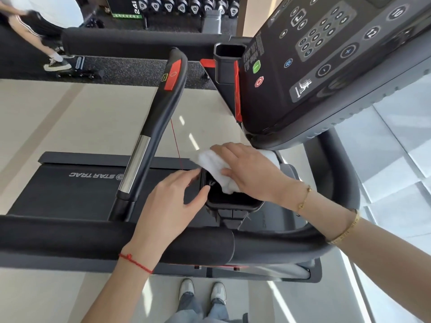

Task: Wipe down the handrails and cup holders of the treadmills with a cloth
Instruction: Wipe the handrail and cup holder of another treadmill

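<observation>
My right hand (249,171) presses a white cloth (210,163) into the near black cup holder (233,203) of the treadmill; part of the cloth hangs inside it. My left hand (172,197) rests on the cup holder's left rim, thumb and fingers touching its edge, holding nothing else. A padded black handrail (70,238) runs across in front of me, under both forearms. A centre grip bar (149,136) with a red panel and a chrome section slants away to the left. A second cup holder (227,59) sits at the far side.
The treadmill console (326,61) with buttons looms at the upper right. The belt deck (65,190) lies at the left. A far handrail (130,46) crosses the top. A person's legs (46,50) stand at the upper left, near a dumbbell rack (186,5).
</observation>
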Motion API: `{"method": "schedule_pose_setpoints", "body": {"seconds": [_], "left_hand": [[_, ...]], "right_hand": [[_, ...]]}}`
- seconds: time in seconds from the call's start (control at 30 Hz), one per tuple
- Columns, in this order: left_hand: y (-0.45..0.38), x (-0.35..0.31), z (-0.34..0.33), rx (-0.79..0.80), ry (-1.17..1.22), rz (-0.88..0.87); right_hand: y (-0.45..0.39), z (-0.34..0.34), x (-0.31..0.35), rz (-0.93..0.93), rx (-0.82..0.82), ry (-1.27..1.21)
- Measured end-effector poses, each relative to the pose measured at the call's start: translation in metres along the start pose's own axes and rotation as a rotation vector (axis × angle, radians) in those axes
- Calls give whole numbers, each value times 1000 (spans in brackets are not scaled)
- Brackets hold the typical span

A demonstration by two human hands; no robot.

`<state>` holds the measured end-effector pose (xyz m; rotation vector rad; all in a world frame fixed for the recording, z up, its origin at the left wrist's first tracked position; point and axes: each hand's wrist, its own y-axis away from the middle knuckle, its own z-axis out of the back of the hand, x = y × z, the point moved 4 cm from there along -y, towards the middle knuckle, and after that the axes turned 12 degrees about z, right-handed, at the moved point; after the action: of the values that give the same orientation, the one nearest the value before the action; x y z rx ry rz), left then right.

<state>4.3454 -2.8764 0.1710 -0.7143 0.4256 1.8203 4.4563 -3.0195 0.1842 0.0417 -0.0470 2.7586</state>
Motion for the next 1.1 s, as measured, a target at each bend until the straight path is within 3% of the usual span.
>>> {"method": "schedule_pose_setpoints", "body": {"seconds": [0.33,0.53,0.7,0.9,1.1], "left_hand": [[0,0,-1,-1,-3,-11],[0,1,-1,25,18,-13],[1,0,-1,33,6,-19],[0,1,-2,43,5,-26],[0,0,-3,46,3,-54]], "right_hand": [[-24,-4,-1,21,11,-38],[25,-4,-7,-231,-54,21],[17,-3,-1,-361,-81,33],[56,-5,18,-614,-318,-380],[41,-4,2,-708,-257,-473]]}}
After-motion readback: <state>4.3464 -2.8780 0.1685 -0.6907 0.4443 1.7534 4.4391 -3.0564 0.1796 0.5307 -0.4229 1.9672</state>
